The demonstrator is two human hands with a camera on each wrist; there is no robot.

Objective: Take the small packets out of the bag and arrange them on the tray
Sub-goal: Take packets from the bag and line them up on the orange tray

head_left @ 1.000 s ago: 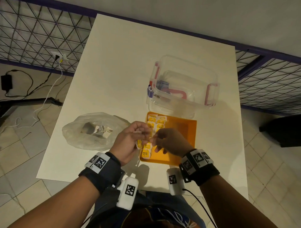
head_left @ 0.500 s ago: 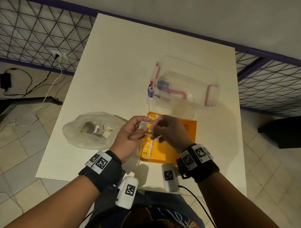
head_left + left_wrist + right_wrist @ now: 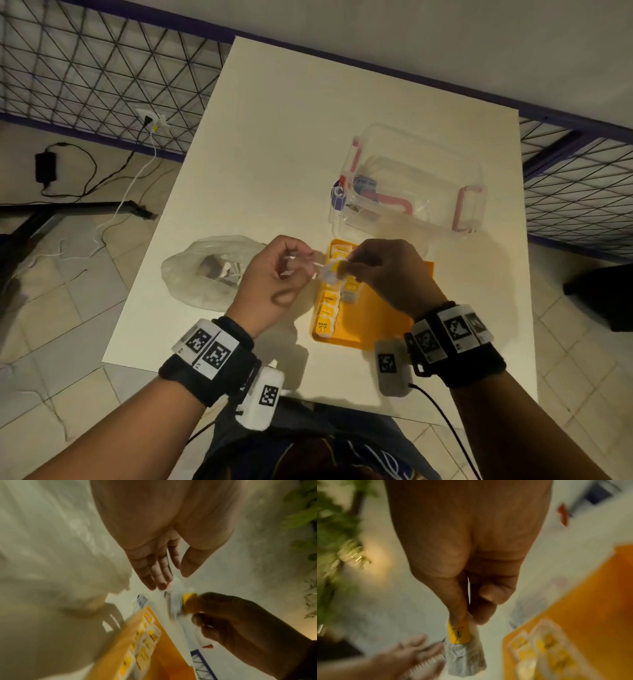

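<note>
A small white packet with a yellow label (image 3: 329, 274) (image 3: 176, 601) (image 3: 464, 655) hangs over the far left part of the orange tray (image 3: 387, 318) (image 3: 168, 655) (image 3: 590, 601). My right hand (image 3: 346, 268) (image 3: 467, 618) pinches its yellow label between thumb and forefinger. To the packet's left is my left hand (image 3: 305, 268) (image 3: 171, 577), fingers loose and nearly straight, tips at the packet's white end. Several yellow packets (image 3: 327, 315) lie in rows along the tray's left side. The translucent plastic bag (image 3: 205, 274) (image 3: 42, 574) lies left of the tray with more packets inside.
A clear plastic box with pink handles (image 3: 411, 185) stands just beyond the tray. The white table (image 3: 274, 154) stretches bare toward its far left corner. Beyond the table's left edge, cables and a power adapter (image 3: 44, 168) lie on the tiled floor.
Both hands moved from the tray's near left toward its far end. The packet passed from my left fingers into my right hand's pinch, and the left fingers loosened.
</note>
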